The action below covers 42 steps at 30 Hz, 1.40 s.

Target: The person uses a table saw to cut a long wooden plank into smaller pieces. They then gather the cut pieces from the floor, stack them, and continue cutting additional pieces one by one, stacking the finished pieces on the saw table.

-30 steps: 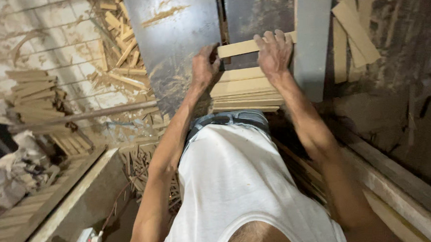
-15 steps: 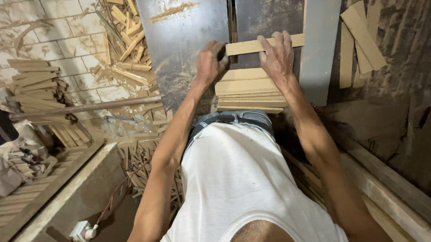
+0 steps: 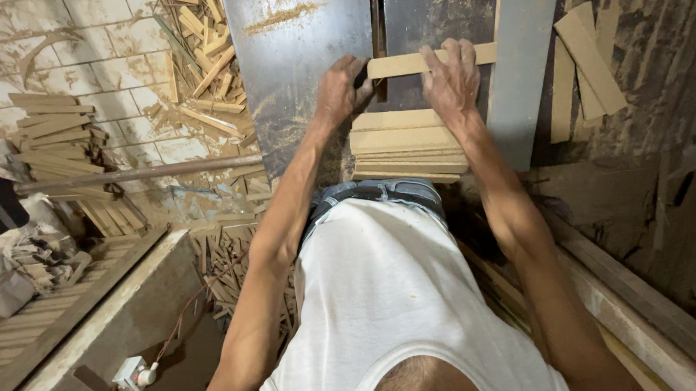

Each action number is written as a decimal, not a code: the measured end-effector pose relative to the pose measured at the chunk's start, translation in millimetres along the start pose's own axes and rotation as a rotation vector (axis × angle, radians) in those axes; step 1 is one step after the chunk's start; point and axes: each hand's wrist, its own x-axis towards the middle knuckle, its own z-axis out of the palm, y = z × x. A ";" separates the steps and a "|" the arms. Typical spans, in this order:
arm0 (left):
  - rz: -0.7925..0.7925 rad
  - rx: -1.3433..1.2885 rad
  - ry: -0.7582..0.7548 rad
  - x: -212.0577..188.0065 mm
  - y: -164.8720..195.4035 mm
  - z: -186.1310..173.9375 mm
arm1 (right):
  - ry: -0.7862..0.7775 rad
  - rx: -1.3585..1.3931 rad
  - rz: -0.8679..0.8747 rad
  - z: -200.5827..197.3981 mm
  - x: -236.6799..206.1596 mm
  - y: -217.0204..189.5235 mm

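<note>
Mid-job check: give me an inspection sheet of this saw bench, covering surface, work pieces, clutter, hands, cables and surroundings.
Surface: dark metal table, dusty, slot in the middle.
Job's things: wooden strip lies across the slot; stack of strips at the near edge.
Clutter: offcuts on the floor at left; loose strips at right.
Hands: left hand and right hand both press on the strip.
Cables: cord with plug at lower left.
Surroundings: tiled floor, metal pipe.

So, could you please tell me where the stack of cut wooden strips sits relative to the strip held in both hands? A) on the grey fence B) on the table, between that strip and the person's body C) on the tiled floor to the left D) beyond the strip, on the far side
B: the stack of cut strips lies on the dark table, nearer the body than the strip under the left hand and right hand.
</note>
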 end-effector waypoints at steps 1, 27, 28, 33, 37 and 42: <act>0.050 0.026 0.039 2.5 -1.8 -0.7 | 0.014 -0.011 -0.006 3.2 3.2 2.4; 0.069 0.126 0.050 62.2 -18.1 -14.6 | 0.059 -0.064 -0.039 15.4 52.3 21.9; 0.087 0.128 0.062 65.1 -18.1 -15.9 | 0.056 -0.069 -0.037 16.5 54.0 22.8; 0.145 0.116 0.105 82.6 -13.2 -30.7 | 0.051 -0.049 -0.011 20.8 70.9 25.4; 0.071 0.002 0.179 74.0 -12.7 -59.4 | 0.059 -0.168 -0.117 10.1 61.6 19.9; -0.037 0.084 0.422 8.2 -56.6 -108.6 | -0.075 -0.288 -0.160 -13.6 -5.7 11.6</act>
